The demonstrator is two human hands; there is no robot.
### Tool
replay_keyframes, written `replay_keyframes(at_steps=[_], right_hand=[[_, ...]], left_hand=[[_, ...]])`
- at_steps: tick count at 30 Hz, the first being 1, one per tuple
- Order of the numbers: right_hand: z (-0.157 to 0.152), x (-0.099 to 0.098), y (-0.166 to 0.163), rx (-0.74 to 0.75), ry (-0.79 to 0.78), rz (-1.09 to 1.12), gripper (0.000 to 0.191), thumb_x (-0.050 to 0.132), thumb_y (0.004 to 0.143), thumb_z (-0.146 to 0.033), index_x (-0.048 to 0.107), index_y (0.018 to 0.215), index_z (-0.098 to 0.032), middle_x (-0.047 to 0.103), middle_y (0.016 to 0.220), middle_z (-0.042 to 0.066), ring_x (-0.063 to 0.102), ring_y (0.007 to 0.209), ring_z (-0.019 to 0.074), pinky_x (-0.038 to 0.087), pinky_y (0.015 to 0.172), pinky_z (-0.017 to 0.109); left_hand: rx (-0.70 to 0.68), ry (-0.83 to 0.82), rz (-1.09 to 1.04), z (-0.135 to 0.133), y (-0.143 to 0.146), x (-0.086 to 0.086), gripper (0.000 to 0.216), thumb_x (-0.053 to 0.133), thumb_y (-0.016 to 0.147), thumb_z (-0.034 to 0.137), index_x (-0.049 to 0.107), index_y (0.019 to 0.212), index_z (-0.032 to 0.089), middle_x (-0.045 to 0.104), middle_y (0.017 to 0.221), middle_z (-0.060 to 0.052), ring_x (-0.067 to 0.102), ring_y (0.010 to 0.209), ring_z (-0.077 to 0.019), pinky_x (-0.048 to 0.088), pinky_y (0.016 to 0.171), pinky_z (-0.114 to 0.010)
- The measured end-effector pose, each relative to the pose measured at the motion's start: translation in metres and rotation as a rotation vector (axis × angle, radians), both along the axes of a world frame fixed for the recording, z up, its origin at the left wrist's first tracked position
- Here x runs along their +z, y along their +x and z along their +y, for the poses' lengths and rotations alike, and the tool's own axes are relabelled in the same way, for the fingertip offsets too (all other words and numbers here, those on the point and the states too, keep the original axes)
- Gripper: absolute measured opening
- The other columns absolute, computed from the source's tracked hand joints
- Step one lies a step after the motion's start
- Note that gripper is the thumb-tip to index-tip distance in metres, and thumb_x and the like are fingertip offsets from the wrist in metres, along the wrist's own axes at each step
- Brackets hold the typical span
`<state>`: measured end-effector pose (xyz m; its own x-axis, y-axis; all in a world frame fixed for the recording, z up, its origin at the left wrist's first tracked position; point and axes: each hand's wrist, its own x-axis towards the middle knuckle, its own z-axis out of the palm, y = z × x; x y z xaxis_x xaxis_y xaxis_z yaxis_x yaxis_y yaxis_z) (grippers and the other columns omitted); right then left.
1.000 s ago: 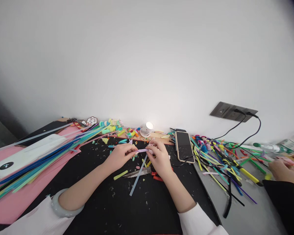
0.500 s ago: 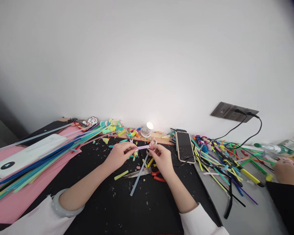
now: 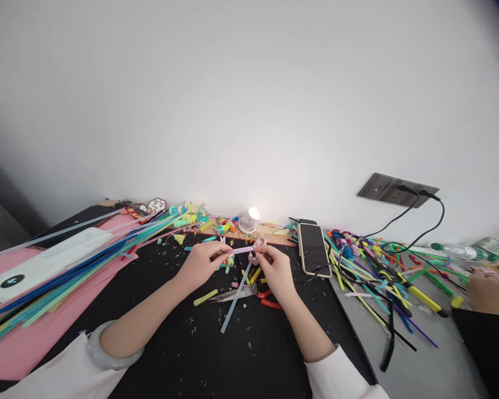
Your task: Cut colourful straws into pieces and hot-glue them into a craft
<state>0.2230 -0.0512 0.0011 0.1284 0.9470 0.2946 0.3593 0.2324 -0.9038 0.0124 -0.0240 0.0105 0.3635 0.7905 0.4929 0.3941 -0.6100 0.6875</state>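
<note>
A short lilac pipe cleaner [image 3: 242, 250] is stretched level between my two hands. My left hand [image 3: 203, 260] pinches its left end between thumb and fingers. At the other end, my right hand [image 3: 274, 269] is closed on the same piece, its fingertips partly hiding it. A pale blue-grey pipe cleaner [image 3: 235, 305] slants down from near my right fingertips; whether that hand also holds it I cannot tell. Beneath it lie scissors [image 3: 235, 293] with red handles [image 3: 270, 300]. A yellow-green piece [image 3: 205, 297] is left of the blades.
Long pipe cleaners [image 3: 87, 263] lie over pink sheets [image 3: 8, 354] and a white box [image 3: 45, 263] at left. A paper cup [image 3: 249, 220] stands by the wall. A phone [image 3: 315, 249] lies at right, beside tangled pipe cleaners, pliers [image 3: 419, 296] and another person's hand [image 3: 488, 291].
My hands and the lilac pipe cleaner stay almost in place, with only a slight shift at the right fingertips. The other person's hand has moved a little.
</note>
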Motion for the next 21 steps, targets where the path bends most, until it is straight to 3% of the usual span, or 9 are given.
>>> replay_keyframes(at_steps=[10, 21], right_hand=[[-0.0009, 0.0069, -0.0032, 0.038, -0.049, 0.146, 0.029, 0.065, 0.076, -0.043, 0.07, 0.084, -0.016, 0.073, 0.079, 0.008, 0.069, 0.071, 0.022, 0.057, 0.071, 0.034], [-0.001, 0.0077, -0.0041, 0.06, -0.103, 0.15, 0.029, 0.063, 0.075, -0.044, 0.069, 0.082, -0.016, 0.069, 0.074, 0.005, 0.06, 0.06, 0.0157, 0.045, 0.05, 0.024]], left_hand=[[-0.018, 0.006, -0.028, -0.0005, -0.0005, 0.0001, 0.023, 0.055, 0.09, 0.035, 0.072, 0.084, 0.021, 0.075, 0.076, -0.002, 0.068, 0.065, -0.0154, 0.053, 0.061, -0.025], [-0.027, 0.007, -0.018, 0.0013, -0.0013, -0.0022, 0.02, 0.056, 0.09, 0.03, 0.073, 0.085, 0.02, 0.075, 0.077, -0.002, 0.068, 0.066, -0.0156, 0.054, 0.064, -0.026]])
